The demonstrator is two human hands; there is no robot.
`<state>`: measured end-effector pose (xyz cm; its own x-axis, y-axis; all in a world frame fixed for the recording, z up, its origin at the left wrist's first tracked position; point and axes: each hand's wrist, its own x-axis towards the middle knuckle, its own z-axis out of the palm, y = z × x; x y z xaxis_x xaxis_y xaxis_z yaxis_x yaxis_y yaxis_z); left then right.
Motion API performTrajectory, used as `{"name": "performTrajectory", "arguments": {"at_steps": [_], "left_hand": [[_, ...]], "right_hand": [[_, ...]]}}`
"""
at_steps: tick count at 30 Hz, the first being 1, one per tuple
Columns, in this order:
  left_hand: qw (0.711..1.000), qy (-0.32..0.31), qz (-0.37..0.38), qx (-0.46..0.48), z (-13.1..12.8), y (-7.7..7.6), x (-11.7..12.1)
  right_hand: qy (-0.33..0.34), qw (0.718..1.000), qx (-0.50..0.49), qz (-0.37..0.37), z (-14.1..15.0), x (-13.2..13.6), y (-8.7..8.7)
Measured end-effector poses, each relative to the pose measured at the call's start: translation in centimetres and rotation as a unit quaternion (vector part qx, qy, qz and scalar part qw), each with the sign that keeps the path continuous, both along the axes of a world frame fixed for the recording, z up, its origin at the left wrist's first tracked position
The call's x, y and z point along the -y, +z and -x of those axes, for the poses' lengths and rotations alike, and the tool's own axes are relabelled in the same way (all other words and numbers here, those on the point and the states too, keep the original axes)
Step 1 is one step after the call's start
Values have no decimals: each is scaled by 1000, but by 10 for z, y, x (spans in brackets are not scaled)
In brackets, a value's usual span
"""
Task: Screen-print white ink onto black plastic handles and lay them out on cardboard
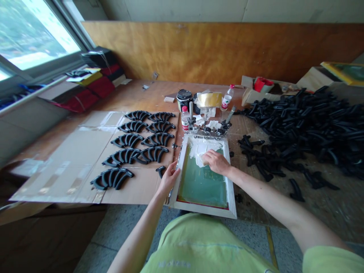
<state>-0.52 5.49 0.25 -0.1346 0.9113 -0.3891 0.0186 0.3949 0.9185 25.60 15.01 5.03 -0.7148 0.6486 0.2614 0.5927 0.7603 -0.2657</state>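
Observation:
A screen printing frame point(232, 197) with a pale wooden border and green mesh lies in front of me. White ink point(209, 146) is smeared over the far part of its mesh. My right hand point(216, 162) is closed on a flat white scraper point(200, 160), coated in ink and partly hidden by my fingers, low over the mesh. At the frame's left border, my left hand point(170, 175) has its fingers closed around the edge. One black curved plastic piece point(160, 171) lies just beyond that hand. Metal hinge clamps point(209, 131) hold the frame's far end.
Rows of black curved pieces point(127, 140) lie on flattened cardboard point(71, 163) at left. A large heap of similar pieces point(309, 129) covers the right. Behind the clamps stand two red-capped bottles point(226, 99), a black tub point(184, 100) and a yellow tape roll point(209, 100).

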Motion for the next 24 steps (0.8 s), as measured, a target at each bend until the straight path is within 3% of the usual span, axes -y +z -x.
{"name": "performTrajectory", "arguments": {"at_steps": [3,6,9,12,14,17,18,20,22,24], "left_hand": [[1000,-1,4,13,0,6,0],[1000,-6,8,22,1,24,-1],[999,-21,10,32,4,56,-3],[999,-15,-13,31,3,95,-13],[997,0,-59,50,-1,118,-25],[980,27,-168,105,-11,143,-49],[974,34,-189,119,-15,147,-57],[970,55,-192,138,-22,147,-67],[969,95,-164,155,-31,135,-68],[973,107,-103,178,-43,111,-56]], "right_hand": [[25,999,-14,26,-1,2,0],[-46,997,-46,49,6,-23,16],[-134,987,-69,47,9,-66,35],[-211,972,-100,37,-15,-97,45],[-282,947,-149,29,-45,-103,41],[-402,892,-202,39,-83,-88,17],[-416,886,-197,49,-89,-78,5],[-374,912,-155,70,-87,-54,-18],[-269,955,-92,85,-71,-29,-36],[-194,977,-36,85,-47,-6,-42]]}}
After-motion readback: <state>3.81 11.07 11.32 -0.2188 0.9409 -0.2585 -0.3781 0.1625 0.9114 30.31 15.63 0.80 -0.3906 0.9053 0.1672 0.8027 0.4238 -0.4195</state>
